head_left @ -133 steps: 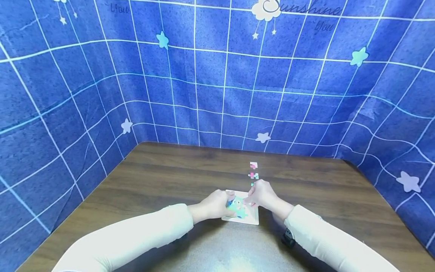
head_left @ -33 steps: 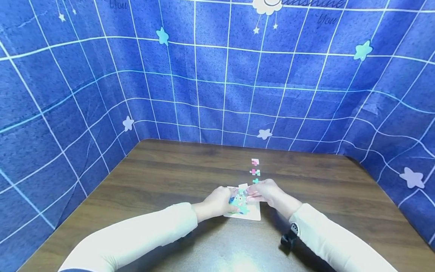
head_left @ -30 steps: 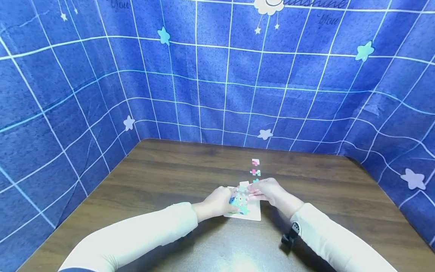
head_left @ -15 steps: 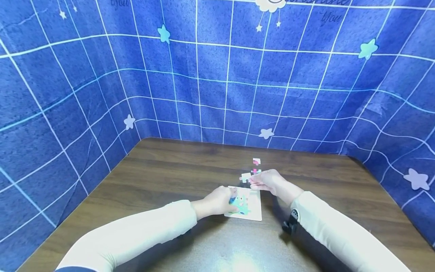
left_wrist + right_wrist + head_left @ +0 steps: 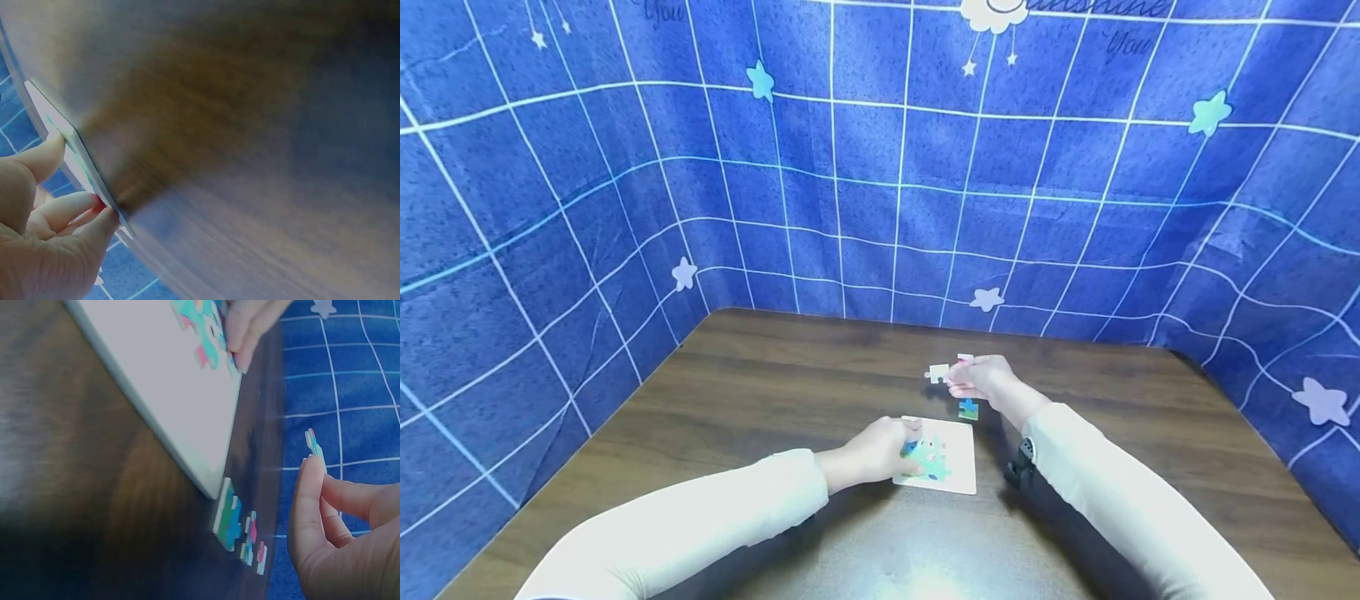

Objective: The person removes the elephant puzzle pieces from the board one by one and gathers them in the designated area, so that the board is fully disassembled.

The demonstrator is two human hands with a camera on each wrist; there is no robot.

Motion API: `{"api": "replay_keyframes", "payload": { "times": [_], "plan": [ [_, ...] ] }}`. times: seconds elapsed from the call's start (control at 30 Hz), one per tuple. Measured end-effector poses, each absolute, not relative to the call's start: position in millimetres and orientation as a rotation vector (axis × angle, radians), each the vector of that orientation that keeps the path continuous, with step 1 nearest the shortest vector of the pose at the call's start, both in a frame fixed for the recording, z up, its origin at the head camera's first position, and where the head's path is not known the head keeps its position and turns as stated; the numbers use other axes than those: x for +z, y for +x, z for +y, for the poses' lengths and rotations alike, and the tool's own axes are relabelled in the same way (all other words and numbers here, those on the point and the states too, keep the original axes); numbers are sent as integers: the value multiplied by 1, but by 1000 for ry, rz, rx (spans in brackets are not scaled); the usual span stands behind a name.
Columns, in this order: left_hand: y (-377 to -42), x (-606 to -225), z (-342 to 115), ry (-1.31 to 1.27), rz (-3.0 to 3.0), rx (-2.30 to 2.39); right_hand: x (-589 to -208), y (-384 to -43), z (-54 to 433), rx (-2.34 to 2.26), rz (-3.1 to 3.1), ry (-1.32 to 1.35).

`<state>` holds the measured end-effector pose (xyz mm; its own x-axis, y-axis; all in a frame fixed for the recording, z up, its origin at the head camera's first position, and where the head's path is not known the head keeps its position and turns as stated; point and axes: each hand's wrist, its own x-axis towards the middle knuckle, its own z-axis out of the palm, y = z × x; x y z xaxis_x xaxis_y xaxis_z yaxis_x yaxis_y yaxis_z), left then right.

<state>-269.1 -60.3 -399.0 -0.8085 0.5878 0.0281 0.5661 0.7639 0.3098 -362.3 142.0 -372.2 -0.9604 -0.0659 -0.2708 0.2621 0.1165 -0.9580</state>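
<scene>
My left hand [image 5: 880, 450] grips the left side of a square white puzzle board [image 5: 961, 475], thumb and fingers curled over its edge, as the left wrist view also shows. Teal, blue and pink puzzle pieces [image 5: 934, 465] are fitted in the board's left and middle part; its right part shows bare white. Beyond the board's back edge, my right hand [image 5: 988, 379] pinches a jigsaw puzzle piece [image 5: 937, 374] between thumb and fingertips. In the right wrist view this held piece [image 5: 315, 445] is raised, seen nearly edge-on, with white and teal on it.
A blue-green puzzle piece [image 5: 968, 409] lies just behind the board's back right corner. Farther back are a pink-and-teal piece [image 5: 249, 537] and a pink-and-white piece [image 5: 261, 557], in one row. A blue grid-patterned curtain [image 5: 850, 208] rises behind the wooden table [image 5: 790, 367].
From over the board, my right hand has drawn back and away with the pinched piece. The blue-green piece behind the board now shows fully. My left hand stays at the board's left side.
</scene>
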Motion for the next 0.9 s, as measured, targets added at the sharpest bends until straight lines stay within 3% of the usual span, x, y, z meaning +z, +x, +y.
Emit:
{"api": "replay_keyframes", "payload": {
  "times": [0.47, 0.9],
  "plan": [
    [-267, -400, -61, 885, 2885, 473, -369, -398, 130, -1880, 2291, 250],
    [-269, -402, -60, 895, 2891, 435, -382, -427, 120, -2008, 2218, 464]
  ]
}}
